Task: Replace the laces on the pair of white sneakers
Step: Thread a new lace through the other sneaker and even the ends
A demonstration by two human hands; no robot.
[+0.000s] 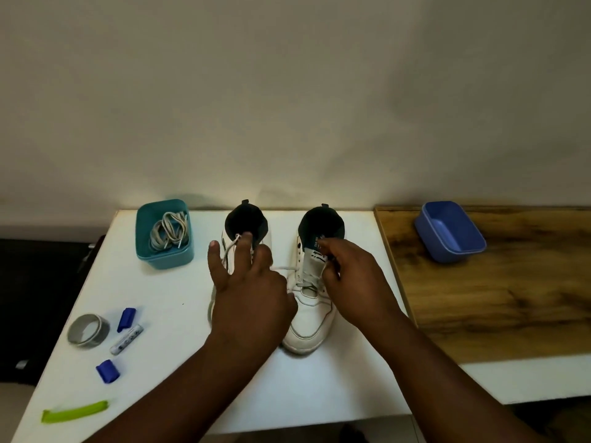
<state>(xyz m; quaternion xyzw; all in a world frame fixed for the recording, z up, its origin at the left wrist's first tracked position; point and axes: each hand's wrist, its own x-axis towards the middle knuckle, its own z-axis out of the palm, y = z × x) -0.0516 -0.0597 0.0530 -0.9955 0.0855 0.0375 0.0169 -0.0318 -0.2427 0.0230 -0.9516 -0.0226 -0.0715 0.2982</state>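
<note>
Two white sneakers stand on the white table [160,314], toes toward me. My left hand [246,292] covers most of the left sneaker [246,225], three fingers spread. A stretch of the white lace [286,268] runs from under its index finger to an eyelet of the right sneaker [308,324]; it seems pinched there. My right hand [351,282] has its fingers curled and pinches the lace on the right side of that sneaker's tongue. A teal bin [164,257] at the back left holds a bundle of grey laces [169,231].
An empty blue bin [449,231] sits on the wooden surface [495,298] to the right. At the front left of the table lie a tape roll [88,330], a marker [126,338], two blue caps [108,370] and a green strip [75,414].
</note>
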